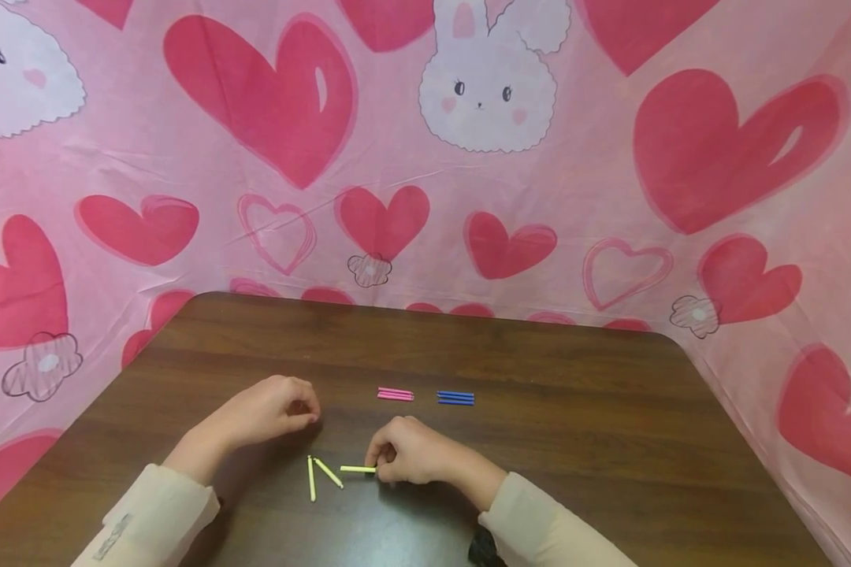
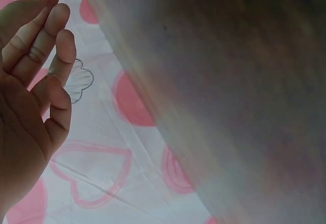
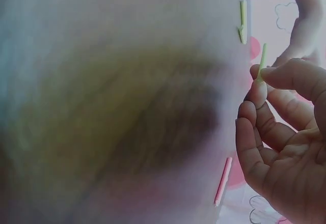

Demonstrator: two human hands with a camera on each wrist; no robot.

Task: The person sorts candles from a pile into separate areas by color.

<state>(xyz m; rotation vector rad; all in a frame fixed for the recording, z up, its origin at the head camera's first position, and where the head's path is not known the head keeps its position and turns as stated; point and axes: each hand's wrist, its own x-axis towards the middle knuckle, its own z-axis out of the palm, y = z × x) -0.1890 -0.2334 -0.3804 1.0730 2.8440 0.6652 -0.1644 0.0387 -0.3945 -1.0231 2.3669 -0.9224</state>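
Note:
Between thumb and fingertips, my right hand (image 1: 413,453) pinches one end of a thin yellow candle (image 1: 357,469), which lies level and points left just over the table. The right wrist view shows the same candle (image 3: 263,56) sticking out past the thumb. Two more yellow candles lie to its left, one nearly straight (image 1: 311,479) and one slanted (image 1: 328,473), their upper ends close together. My left hand (image 1: 269,409) is beyond them at the left, its fingers loosely bent and holding nothing. In the left wrist view the palm (image 2: 20,117) is bare.
Farther back on the brown wooden table (image 1: 574,441) are a row of pink candles (image 1: 395,394) and, to its right, a row of blue candles (image 1: 455,398). A pink cloth (image 1: 383,150) with hearts and rabbits hangs behind and beside the table.

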